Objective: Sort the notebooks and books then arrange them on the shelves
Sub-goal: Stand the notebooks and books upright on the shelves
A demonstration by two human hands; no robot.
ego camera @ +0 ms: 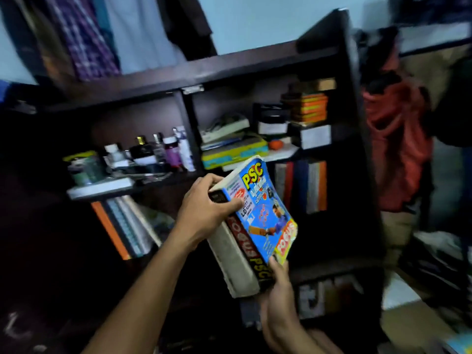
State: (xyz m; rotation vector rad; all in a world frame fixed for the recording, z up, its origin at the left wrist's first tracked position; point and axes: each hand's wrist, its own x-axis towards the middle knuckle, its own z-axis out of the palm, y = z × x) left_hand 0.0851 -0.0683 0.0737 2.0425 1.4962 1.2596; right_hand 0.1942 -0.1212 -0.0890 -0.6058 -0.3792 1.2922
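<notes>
Two hands hold a thick blue book (263,208) up in front of a dark wooden shelf unit (194,72), near the middle of the view. The book is tilted, its top leaning away and to the left, its cover facing right. The cover shows "PSC" in yellow letters at the top and "FOCUS" on a yellow patch at the bottom; the dark spine also reads "FOCUS PSC". Its page edges look grey and worn.

The left hand (204,213) grips the upper part of the book from the left, fingers curled over the top edge and thumb pressed flat on the cover. The right hand (278,310) holds the bottom corner from below, thumb lying along the cover's lower edge; its other fingers are hidden behind the book, so their position cannot be told.

Behind, on the left of the middle shelf, stand small bottles (163,152) and a green tin (85,168). To the right, a yellow and teal box (235,153) lies flat under some papers, with stacked orange boxes (309,107) farther right. Below, upright books (304,185) fill the right compartment, and leaning notebooks (125,228) fill the left one. Clothes hang above the shelf (84,37), and a red garment (398,139) hangs at the right.
</notes>
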